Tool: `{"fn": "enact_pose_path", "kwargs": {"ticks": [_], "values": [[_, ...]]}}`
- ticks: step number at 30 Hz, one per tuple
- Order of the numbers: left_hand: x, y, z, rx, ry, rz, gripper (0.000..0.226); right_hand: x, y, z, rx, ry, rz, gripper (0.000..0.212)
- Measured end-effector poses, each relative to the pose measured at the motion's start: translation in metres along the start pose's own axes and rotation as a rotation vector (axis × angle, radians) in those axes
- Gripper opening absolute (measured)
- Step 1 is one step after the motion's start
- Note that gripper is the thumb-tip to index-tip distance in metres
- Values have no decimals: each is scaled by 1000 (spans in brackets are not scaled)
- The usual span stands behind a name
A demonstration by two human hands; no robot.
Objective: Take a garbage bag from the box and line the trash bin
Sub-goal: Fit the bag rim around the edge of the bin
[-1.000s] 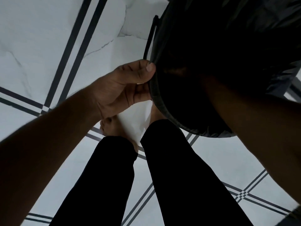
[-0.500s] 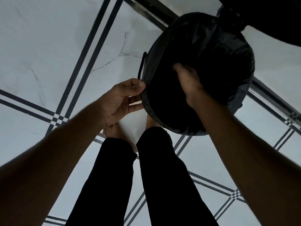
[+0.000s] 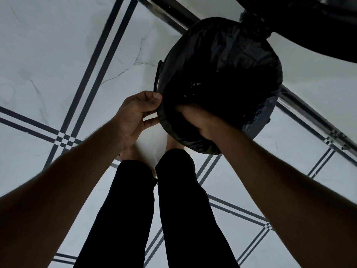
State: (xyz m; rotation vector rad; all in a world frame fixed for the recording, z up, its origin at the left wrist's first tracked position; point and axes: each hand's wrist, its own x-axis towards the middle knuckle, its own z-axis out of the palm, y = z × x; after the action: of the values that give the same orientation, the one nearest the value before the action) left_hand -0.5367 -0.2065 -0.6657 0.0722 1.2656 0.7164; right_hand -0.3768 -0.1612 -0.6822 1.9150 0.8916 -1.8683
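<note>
A round trash bin (image 3: 158, 74) stands on the floor in front of my feet, almost wholly covered by a black garbage bag (image 3: 228, 60) that lines its inside and folds over the rim. My left hand (image 3: 135, 117) pinches the bag's folded edge at the bin's near-left rim, thumb on top. My right hand (image 3: 195, 120) lies over the near rim with its fingers curled on the bag's edge. The bin's inside is too dark to make out.
White marble-look floor tiles (image 3: 58, 55) with dark double stripes surround the bin. My legs in black trousers (image 3: 173, 209) stand just below it. A large dark object (image 3: 318, 26) fills the top right corner, and a dark strip (image 3: 173, 14) runs behind the bin.
My right hand has come back from inside the bin to the near rim and closed on the bag's edge. The left hand has held its pinch on the rim. The view has pulled back.
</note>
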Motion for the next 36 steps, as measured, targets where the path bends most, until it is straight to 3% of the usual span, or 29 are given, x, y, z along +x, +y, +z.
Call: {"fn": "enact_pose_path", "kwargs": {"ticks": [2, 4, 6, 8, 12, 15, 18, 21, 24, 29, 31, 36], "values": [[-1, 0, 0, 12, 13, 7, 10, -2, -10, -19, 74, 43, -76, 31], [-1, 0, 1, 25, 24, 10, 9, -5, -23, -43, -6, 64, -179, 15], [-1, 2, 1, 34, 20, 5, 9, -6, -38, -69, -79, 79, -263, 13], [-2, 4, 0, 44, 4, 5, 9, -3, -53, -95, -130, 155, -302, 21], [-2, 6, -3, 71, -36, 17, 14, 11, -63, -124, -259, 232, -277, 55], [-2, 5, -2, 68, -36, 21, 14, 21, -54, -110, -364, 249, -234, 62], [-2, 5, -2, 77, -23, 17, 14, 26, -35, -83, -776, 302, -201, 60], [-3, 6, -1, 89, -15, 16, 12, 25, 3, -65, -1282, 265, -99, 76], [-3, 6, -1, 99, -10, 19, 12, 24, 44, -61, -1459, 176, -56, 91], [-4, 6, -2, 74, -6, 5, 12, 11, 66, -67, -1436, 154, -161, 79], [-5, 7, -1, 58, -4, -6, 13, 7, 61, -67, -1437, 213, -193, 76], [-12, 7, 4, 23, 58, -16, 13, -23, 42, -54, -1174, 449, -456, 42]]}}
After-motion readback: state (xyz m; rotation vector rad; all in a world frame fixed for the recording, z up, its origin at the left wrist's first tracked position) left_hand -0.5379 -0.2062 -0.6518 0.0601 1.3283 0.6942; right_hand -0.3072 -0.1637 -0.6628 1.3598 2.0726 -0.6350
